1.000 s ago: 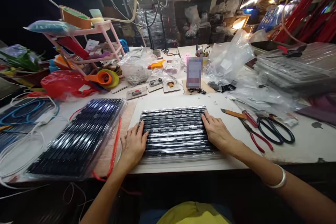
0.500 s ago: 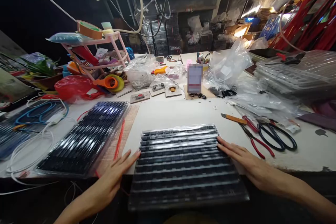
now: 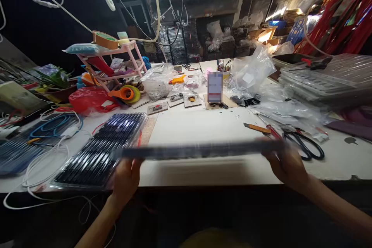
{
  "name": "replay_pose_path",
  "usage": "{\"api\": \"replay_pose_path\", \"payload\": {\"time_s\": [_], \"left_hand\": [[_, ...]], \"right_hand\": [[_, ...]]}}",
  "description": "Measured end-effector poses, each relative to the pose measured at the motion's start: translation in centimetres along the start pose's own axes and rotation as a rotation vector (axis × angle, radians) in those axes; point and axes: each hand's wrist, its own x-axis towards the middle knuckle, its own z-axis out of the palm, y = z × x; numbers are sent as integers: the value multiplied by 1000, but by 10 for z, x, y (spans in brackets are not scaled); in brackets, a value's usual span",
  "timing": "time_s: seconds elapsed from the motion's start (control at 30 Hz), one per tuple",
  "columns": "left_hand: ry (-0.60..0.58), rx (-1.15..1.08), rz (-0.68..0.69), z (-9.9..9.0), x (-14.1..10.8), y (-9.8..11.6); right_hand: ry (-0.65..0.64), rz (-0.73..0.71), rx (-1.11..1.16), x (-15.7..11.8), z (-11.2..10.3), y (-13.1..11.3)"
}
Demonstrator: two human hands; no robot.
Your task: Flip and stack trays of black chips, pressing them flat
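Left hand (image 3: 126,176), right hand (image 3: 287,166) well apart

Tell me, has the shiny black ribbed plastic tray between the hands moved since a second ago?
Yes, up: the tray lay on the flat white tabletop; now the left hand and right hand hold it raised, blurred and edge-on, above there.

No words, numbers or brands can be read; the upright screen (image 3: 215,87) at the centre of the frame is pixelated, and the pale label (image 3: 248,78) on the clear plastic bag (image 3: 261,62) to its right looks too small to make out
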Motion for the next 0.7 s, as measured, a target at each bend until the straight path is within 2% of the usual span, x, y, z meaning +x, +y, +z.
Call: {"api": "replay_pose_path", "payload": {"time_s": [0.07,0.13,0.2,0.33,0.47,0.53,0.63,0.7], "left_hand": [[1,33,-96,-2,24,12],[-84,69,-122,5,39,19],[-186,122,-152,20,45,18],[-323,231,-219,53,38,10],[-349,279,-224,63,25,9],[-343,327,-128,61,21,11],[-366,424,157,61,24,17],[-423,391,330,66,31,21]], "right_hand": [[-3,97,-95,24,8,-11],[-93,156,-168,42,22,-15],[-206,196,-240,50,39,-12],[-352,261,-397,47,66,-1],[-387,297,-524,33,69,2],[-332,193,-593,26,66,1],[-247,-163,-700,24,67,-2],[-311,-376,-660,32,75,-8]]}}
